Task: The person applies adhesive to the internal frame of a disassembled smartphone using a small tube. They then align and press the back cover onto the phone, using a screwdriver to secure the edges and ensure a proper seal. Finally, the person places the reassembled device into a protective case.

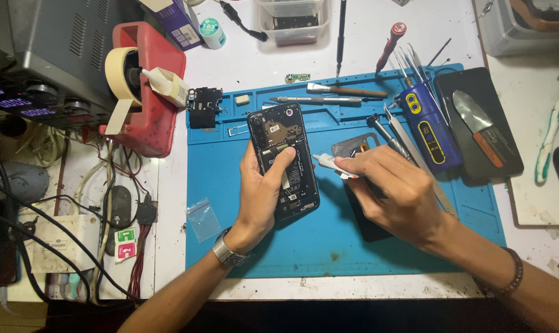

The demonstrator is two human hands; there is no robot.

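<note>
My left hand (262,194) grips an opened black smartphone (283,161) with its back cover off, held above a blue repair mat (328,246); the thumb lies across the phone's exposed inner parts. My right hand (393,194) pinches a small white tool (330,164) whose tip points left toward the phone's right edge. Under the right hand lies a dark flat piece (353,147), partly hidden. Both wrists carry bands, a metal watch on the left and a bead bracelet on the right.
On the mat's back edge lie tweezers (415,151), metal picks (328,98), a blue-and-yellow device (428,126) and a red-handled screwdriver (389,46). A red tape dispenser (145,86) stands left, with cables (76,216) and a small clear bag (203,219). A clear box (291,21) sits at the back.
</note>
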